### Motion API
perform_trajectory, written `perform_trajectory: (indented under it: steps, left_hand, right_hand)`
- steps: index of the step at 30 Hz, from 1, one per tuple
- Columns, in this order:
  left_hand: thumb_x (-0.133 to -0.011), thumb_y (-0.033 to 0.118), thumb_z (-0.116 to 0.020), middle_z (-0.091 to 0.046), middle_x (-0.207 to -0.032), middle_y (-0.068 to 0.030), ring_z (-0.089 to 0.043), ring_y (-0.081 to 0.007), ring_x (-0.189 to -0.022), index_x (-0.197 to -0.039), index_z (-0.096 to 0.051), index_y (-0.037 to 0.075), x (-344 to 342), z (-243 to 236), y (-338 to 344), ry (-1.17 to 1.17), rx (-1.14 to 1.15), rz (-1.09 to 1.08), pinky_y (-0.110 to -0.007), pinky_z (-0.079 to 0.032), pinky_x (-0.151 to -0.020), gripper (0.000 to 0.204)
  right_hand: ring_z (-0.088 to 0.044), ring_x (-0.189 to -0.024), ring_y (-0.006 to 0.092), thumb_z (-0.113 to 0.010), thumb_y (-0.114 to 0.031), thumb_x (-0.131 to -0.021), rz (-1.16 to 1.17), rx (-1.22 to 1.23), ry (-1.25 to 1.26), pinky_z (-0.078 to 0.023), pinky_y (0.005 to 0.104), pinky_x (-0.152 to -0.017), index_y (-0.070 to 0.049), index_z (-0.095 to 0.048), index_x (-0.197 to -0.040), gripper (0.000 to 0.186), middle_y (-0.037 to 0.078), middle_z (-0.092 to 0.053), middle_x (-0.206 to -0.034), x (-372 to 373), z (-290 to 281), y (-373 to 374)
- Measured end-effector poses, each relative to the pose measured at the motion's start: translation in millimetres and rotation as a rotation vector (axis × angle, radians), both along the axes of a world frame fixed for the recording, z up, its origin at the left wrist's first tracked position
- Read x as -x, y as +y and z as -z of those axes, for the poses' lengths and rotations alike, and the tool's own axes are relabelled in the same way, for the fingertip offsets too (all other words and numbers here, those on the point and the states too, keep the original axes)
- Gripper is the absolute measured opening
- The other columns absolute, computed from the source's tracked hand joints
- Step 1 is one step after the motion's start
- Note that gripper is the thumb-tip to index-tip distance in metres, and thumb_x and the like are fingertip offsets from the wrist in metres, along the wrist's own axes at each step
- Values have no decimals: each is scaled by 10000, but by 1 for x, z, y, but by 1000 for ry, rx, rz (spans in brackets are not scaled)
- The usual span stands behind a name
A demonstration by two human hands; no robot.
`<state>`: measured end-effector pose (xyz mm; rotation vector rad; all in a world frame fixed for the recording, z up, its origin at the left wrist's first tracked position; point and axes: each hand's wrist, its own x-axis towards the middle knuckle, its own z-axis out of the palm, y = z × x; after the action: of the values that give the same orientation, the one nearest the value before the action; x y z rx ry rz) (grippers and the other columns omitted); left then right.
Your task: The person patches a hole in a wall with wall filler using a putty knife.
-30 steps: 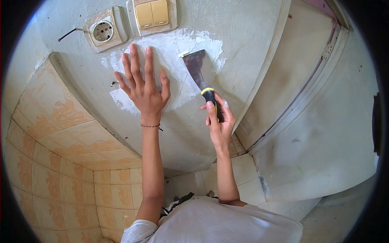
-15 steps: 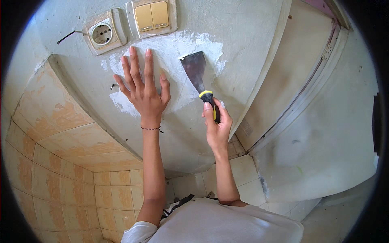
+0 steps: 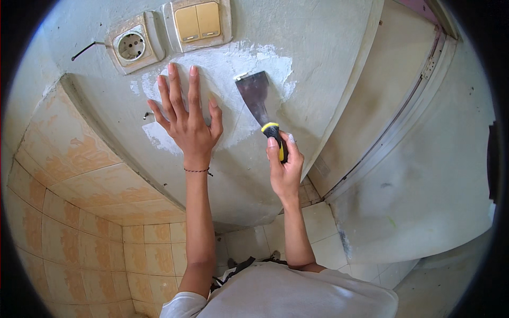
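Note:
My left hand (image 3: pixel 188 122) lies flat on the grey wall (image 3: pixel 318 63) with fingers spread, over the left part of a white filler patch (image 3: pixel 222 58), just below the socket (image 3: pixel 131 45). My right hand (image 3: pixel 283 164) grips the black-and-yellow handle of a putty knife (image 3: pixel 254 93), its thumb along the handle. The blade is at the right side of the patch, with some white material at its edge. Above the patch sits a cream double switch (image 3: pixel 199 21).
A thin rod (image 3: pixel 85 49) sticks out left of the socket. Orange-patterned tiles (image 3: pixel 74 143) cover the lower left. A door (image 3: pixel 387 63) in its frame stands at the right, beside a plastered surface (image 3: pixel 403 201). Floor tiles (image 3: pixel 318 228) show below.
The putty knife and my right hand have moved a little down the wall, the blade also slightly left. My left hand stays spread on the wall, slightly lower in view.

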<state>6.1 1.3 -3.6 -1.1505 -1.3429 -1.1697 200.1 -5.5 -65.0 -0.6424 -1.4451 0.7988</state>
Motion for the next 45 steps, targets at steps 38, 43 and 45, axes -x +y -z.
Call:
perform_trajectory:
  steps: [38,43,45]
  left_hand:
    - [-899,267,-574,-394,-1667,-107,-294,-306,-1569,-1559,-507,224,-2,-1,0,26,-15,32,-498,-6,-1294,665]
    - [-896,261,-574,-397,-1666,-109,-301,-306,-1567,-1562,-503,213,-1,-2,-2,28,-10,1,-498,-10,-1293,672]
    - [-929,269,-553,-383,-1670,-123,-285,-312,-1573,-1573,-487,187,-1,-3,-3,45,-3,0,-501,-20,-1287,653]
  right_hand:
    - [-372,-633,61,-618,-298,-1052,-133,154,9,-315,302,-549,10,-574,-866,362,-31,-432,-656,1,1,6]
    - [-372,-627,60,-612,-288,-1054,-154,158,45,-309,302,-545,6,-569,-852,360,-32,-432,-650,5,-7,5]
    - [-372,-620,60,-612,-280,-1055,-138,132,16,-302,301,-540,2,-572,-851,350,-29,-438,-643,3,-6,8]
